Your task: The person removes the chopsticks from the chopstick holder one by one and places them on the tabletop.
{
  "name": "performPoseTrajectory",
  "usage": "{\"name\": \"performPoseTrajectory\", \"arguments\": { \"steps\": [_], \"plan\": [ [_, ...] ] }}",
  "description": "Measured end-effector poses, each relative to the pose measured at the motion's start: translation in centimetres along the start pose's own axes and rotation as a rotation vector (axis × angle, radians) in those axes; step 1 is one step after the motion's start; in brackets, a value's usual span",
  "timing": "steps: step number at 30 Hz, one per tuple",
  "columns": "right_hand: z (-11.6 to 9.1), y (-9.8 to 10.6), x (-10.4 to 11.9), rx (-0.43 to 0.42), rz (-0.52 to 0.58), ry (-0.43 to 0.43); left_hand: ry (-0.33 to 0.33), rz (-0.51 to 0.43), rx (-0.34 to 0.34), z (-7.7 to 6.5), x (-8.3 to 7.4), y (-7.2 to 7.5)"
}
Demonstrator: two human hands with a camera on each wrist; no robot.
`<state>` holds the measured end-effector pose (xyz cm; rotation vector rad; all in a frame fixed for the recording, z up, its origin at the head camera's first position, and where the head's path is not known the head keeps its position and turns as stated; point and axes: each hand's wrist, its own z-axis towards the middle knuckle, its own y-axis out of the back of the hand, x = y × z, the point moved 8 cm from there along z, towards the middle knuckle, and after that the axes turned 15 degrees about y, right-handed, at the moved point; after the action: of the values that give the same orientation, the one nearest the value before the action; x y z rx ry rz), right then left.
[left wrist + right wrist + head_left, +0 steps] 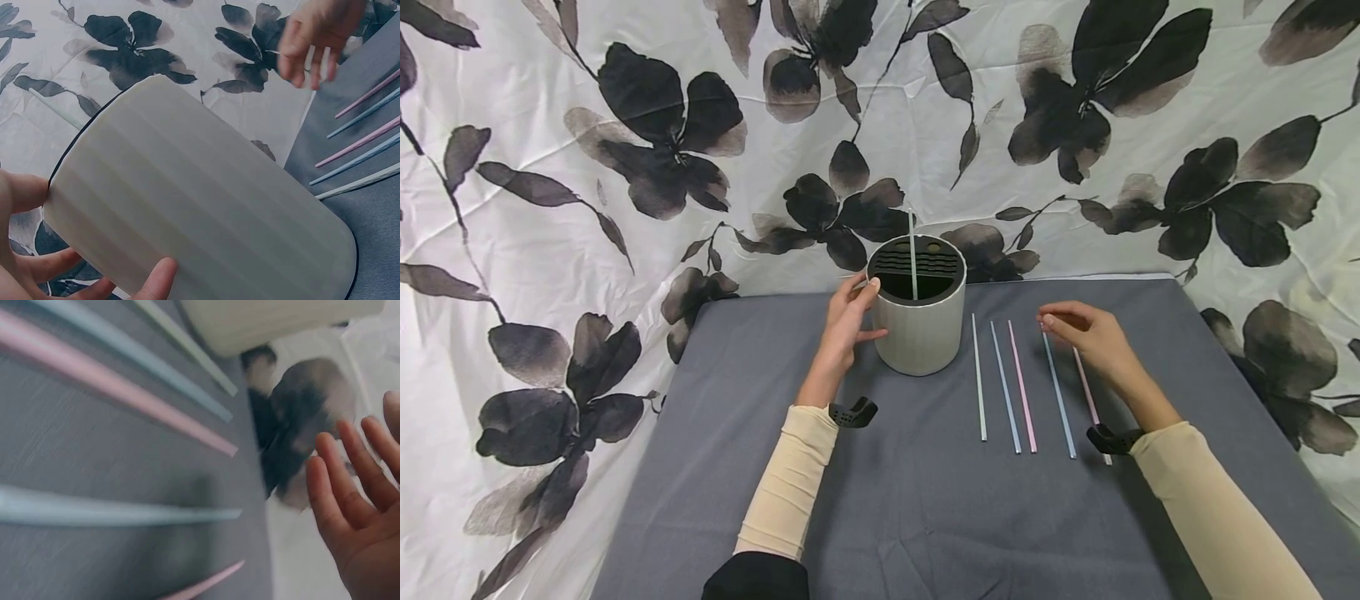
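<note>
A pale ribbed utensil holder [919, 342] with a dark slotted top stands near the back of the table. One pale green chopstick [912, 229] stands upright in its wide opening. My left hand [841, 321] grips the holder's left side, fingers up at the rim and one digit across the front. To the right, a pale green chopstick [978, 379], a blue one [1005, 387], a pink one [1022, 387], another blue [1058, 396] and another pink [1084, 383] lie side by side. Above the far ends of the last two hovers my right hand [1093, 342], its fingers extended and holding nothing.
A grey cloth [917, 500] covers the table. Right behind its back edge hangs a white curtain [955, 158] with dark flowers. Black bands [853, 412] circle both wrists.
</note>
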<state>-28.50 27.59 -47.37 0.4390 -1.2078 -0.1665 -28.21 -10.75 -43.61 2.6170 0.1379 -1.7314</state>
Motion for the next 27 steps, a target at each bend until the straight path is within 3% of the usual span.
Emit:
{"name": "performPoseTrajectory", "arguments": {
  "steps": [14, 21, 27],
  "plan": [
    [5.0, -4.0, 10.6, -0.034, 0.233, 0.350, -0.008, 0.002, 0.005, -0.1, 0.0, -0.2],
    [7.1, -6.3, 13.8, -0.018, 0.290, 0.427, -0.018, -0.001, -0.011, -0.4, 0.1, -0.4],
    [9.0, -8.3, 15.1, 0.004, 0.202, 0.392, -0.034, -0.016, -0.044, -0.7, 0.2, -0.6]
  ]
}}
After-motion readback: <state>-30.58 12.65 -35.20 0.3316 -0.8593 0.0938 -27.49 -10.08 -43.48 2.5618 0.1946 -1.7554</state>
